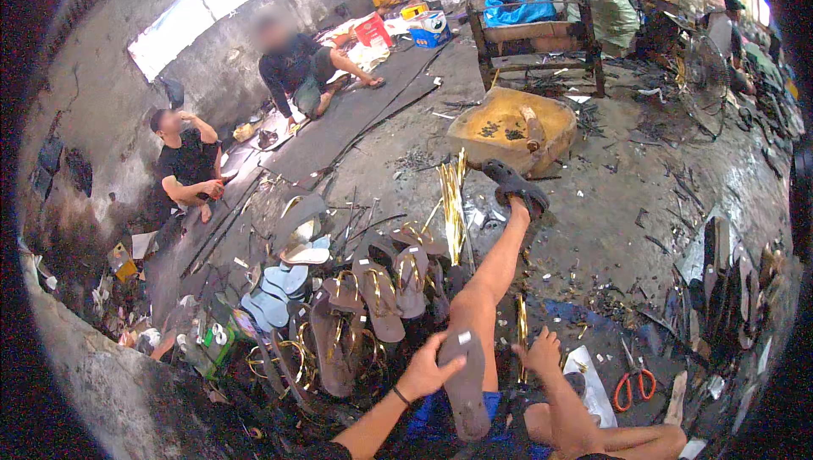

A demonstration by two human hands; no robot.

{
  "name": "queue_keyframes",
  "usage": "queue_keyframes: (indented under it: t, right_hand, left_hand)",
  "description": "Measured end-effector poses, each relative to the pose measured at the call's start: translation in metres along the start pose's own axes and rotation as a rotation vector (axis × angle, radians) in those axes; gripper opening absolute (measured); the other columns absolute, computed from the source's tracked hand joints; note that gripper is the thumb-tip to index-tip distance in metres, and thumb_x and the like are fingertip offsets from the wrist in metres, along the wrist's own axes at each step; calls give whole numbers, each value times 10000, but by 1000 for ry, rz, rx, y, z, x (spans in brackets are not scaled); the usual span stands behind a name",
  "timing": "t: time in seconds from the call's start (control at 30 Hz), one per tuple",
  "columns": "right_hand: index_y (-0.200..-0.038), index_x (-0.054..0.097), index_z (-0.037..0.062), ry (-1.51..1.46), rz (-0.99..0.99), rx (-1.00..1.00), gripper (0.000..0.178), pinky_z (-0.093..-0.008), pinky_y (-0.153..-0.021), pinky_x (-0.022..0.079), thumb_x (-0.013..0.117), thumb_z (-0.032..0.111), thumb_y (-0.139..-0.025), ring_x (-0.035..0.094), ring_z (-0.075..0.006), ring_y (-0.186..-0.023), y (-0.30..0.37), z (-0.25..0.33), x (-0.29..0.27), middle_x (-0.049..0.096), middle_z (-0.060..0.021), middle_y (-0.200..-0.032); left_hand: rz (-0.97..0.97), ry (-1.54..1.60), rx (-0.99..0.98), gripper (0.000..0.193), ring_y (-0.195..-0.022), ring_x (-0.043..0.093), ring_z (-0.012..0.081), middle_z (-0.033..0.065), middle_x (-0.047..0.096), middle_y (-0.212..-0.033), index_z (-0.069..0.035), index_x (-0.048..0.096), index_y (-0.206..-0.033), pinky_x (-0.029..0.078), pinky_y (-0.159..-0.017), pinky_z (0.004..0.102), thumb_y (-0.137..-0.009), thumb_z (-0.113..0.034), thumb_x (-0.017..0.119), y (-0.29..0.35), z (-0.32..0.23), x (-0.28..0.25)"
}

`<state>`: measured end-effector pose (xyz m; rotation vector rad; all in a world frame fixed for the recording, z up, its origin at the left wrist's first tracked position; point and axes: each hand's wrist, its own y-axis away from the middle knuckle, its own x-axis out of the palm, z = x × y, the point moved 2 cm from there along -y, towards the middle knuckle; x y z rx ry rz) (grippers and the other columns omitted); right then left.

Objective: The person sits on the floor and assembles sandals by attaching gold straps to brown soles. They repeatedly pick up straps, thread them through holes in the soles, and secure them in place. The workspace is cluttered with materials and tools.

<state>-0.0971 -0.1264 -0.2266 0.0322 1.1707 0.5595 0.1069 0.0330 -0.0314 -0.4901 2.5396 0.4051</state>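
Observation:
My left hand (423,369) is closed around the edge of a dark grey-brown sandal sole (464,392), which stands nearly upright over my lap with a small white label near its top. My right hand (540,353) has its fingers apart beside a narrow bundle of gold straps (522,318); the thumb overlaps the strips, and I see no grip on them. Left of my leg stand several finished sandals (378,301) with gold straps. Beyond them lies a larger bundle of gold strips (453,206).
Orange-handled scissors (633,385) lie at the right beside a white sheet (591,384). More dark soles (720,282) stand at far right. A yellow basin (474,134) with a hammer (532,128) is past my sandalled foot. Several people sit farther off, near a wooden frame (542,34) and a fan (705,75).

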Motion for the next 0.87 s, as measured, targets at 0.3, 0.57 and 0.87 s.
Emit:
queue_keyframes:
  t: [0.3,0.57,0.87]
  right_hand:
    - [-801,719,5,-363,-110,6,310,-480,-734,554,706,312,-840,696,-395,-800,0,-20,-2,696,-216,-784]
    - [-1025,672,-15,-1101,90,67,234,-300,-604,531,664,209,-958,651,-115,-680,62,18,-104,706,-59,-818]
    - [-1218,609,1,-1400,217,104,296,-353,-661,614,589,209,-1009,718,-228,-816,154,56,-139,702,-121,-978]
  left_hand:
    - [-114,-454,253,913,-1202,503,356,217,548,-1246,-5,445,-1423,397,-1050,429,-742,-495,805,10,22,11]
    - [79,350,180,362,-944,624,216,156,652,-1184,22,596,-1255,508,-877,316,-954,-173,651,-51,-35,66]
    - [435,736,-30,621,-912,654,88,89,642,-1262,-53,258,-1540,530,-670,221,-1012,-151,570,-95,-68,61]
